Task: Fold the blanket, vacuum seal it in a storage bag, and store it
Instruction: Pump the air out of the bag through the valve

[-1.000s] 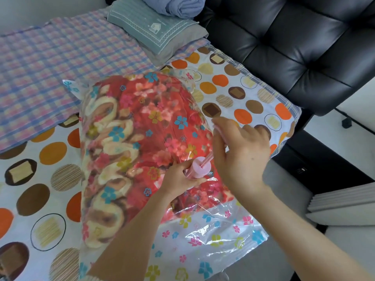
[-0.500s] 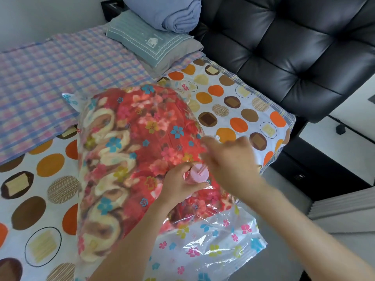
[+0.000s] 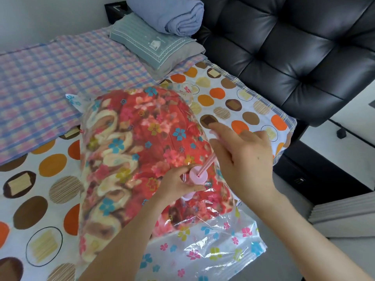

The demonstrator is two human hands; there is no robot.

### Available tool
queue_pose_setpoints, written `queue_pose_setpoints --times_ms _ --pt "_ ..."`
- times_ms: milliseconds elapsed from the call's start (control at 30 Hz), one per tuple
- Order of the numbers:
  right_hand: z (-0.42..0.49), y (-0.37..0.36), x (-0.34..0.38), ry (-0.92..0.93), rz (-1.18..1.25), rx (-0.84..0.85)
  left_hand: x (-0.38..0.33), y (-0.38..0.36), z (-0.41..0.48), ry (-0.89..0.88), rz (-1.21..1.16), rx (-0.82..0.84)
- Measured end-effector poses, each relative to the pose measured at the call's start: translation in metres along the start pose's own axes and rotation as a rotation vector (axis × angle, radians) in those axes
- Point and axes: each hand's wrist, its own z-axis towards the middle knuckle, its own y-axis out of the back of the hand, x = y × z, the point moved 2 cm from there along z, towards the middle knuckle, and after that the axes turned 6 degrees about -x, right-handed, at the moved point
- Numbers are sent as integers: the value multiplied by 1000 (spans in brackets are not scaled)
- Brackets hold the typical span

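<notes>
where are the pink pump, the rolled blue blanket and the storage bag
pink pump (image 3: 193, 175): head view, its round top cap
rolled blue blanket (image 3: 178, 15): head view, middle of the roll
storage bag (image 3: 203, 246): head view, its clear empty end

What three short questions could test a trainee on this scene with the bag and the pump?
1. True or false: the floral blanket is already inside the clear storage bag.
2. Which hand holds the pink pump body on the bag? A. the left hand B. the right hand C. neither hand
3. Fill in the missing word: the rolled blue blanket at the far end of the bed lies on a ____.

Key
1. True.
2. A; the right hand holds the pump rod above it.
3. pillow
</notes>
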Motion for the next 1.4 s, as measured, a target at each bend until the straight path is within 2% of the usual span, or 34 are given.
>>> queue_pose_setpoints --times_ms 33,67,133,167,267,400,433,533,600,667,767,800,867,933,967,1067,1100,1200,1233,1267,1300,1333,1367,1400 --pt "-8 -6 -1 -5 -1 -6 0 1 0 5 5 20" --pt "-23 -19 -2 0 -29 73 -1 2 0 -5 18 32" --pt "-53 -51 -4 0 -82 349 -4 2 -2 -7 37 32" --pt "-57 -59 -6 23 -117 403 -5 2 -4 2 30 30" --pt "-22 -33 1 75 -91 293 -4 5 -4 35 -17 31" --pt "7 0 6 -178 53 26 -4 9 1 92 -48 85" --pt "-6 -7 4 -188 58 28 -6 9 3 74 -24 104" --pt "-54 -51 -1 -137 -70 285 -10 3 2 1 61 126" --pt "-49 -48 -5 -116 -132 316 -8 0 0 5 44 101" --pt "-27 -27 -2 -72 -88 162 -6 2 0 43 11 91" --pt "-16 -6 -3 -109 82 -75 -2 3 3 61 14 121" --pt "-26 -13 -5 -118 104 -50 -3 2 3 18 44 124" --pt "-58 -45 -8 -120 55 244 -3 -2 1 -35 86 108" --pt "-65 -65 -13 -120 -64 374 -3 -2 2 -39 107 82" --pt "-57 -61 -12 -87 -86 362 -3 -1 3 -34 112 70" --pt "-16 -20 -6 77 24 175 2 2 6 -32 134 36" --pt "-5 -5 -3 78 73 103 4 3 7 -31 169 24" --pt "-8 -2 -4 -111 111 13 4 3 7 -72 240 0" --pt "-24 -19 -6 -98 16 47 2 3 5 -86 262 -8" --pt "-40 -38 -6 -25 -131 154 3 2 4 -109 271 -13" --pt "-53 -56 -4 45 -244 394 4 1 3 -112 265 -17" --pt "-65 -71 -7 113 -317 566 7 -1 2 -96 242 -12" --pt "-66 -73 -12 158 -366 643 10 -3 2 -75 217 -12" --pt "-55 -65 -13 196 -347 623 11 -3 2 -51 194 -8"
